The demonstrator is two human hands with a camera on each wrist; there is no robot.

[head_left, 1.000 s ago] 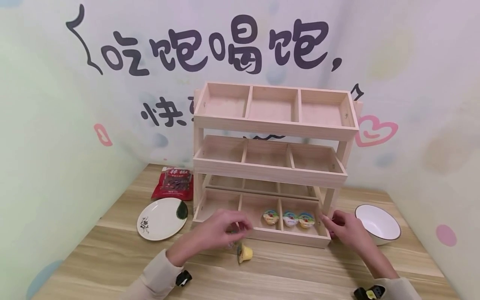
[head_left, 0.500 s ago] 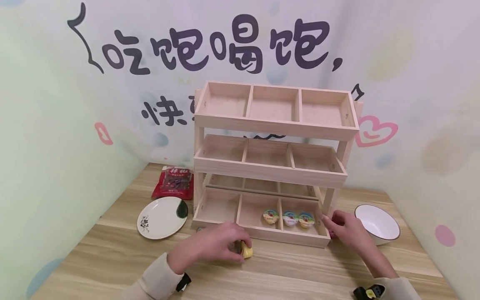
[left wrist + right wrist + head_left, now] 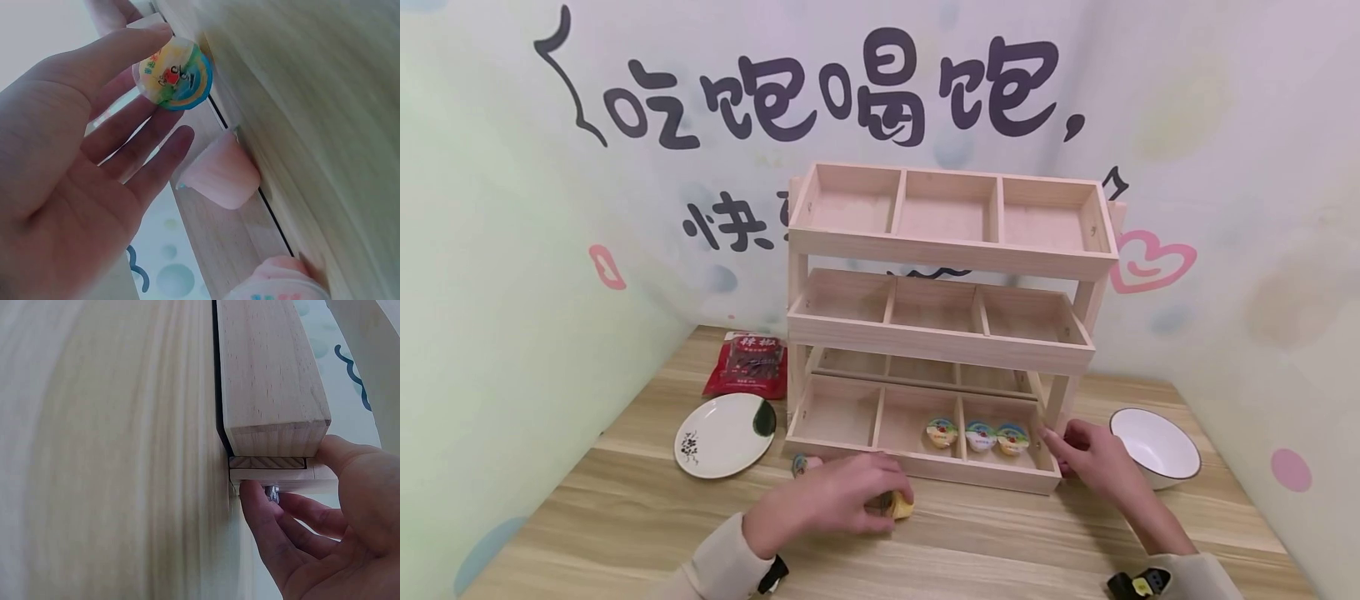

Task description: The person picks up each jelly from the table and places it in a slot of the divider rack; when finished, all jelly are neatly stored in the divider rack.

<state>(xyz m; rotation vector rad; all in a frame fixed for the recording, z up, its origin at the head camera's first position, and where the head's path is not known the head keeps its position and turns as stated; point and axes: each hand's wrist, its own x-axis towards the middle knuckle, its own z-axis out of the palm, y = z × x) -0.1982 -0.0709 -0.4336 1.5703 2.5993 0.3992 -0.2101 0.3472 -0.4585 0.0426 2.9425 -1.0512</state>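
In the head view my left hand (image 3: 838, 493) is low over the table, at the front of a three-tier wooden rack (image 3: 925, 467). It pinches a yellow jelly cup (image 3: 903, 505); the left wrist view shows the thumb on the rim of its printed lid (image 3: 175, 75). Two pinkish jelly cups (image 3: 222, 172) lie near that hand, against the rack's front board. My right hand (image 3: 1093, 458) grips the right end of the bottom tray, thumb and fingers on either side of the wood (image 3: 275, 440). One jelly cup (image 3: 942, 432) sits in the tray's middle compartment, two more (image 3: 997, 438) in the right one.
Left of the rack are a white plate (image 3: 722, 437) with a leaf design and a red packet (image 3: 748, 367) of dried chillies. A white bowl (image 3: 1156, 446) stands beyond my right hand. A printed cloth wall (image 3: 647, 192) closes off the back.
My left hand has come down from above the yellow jelly cup, taken hold of it and shifted it slightly right. The right hand stays at the tray's end.
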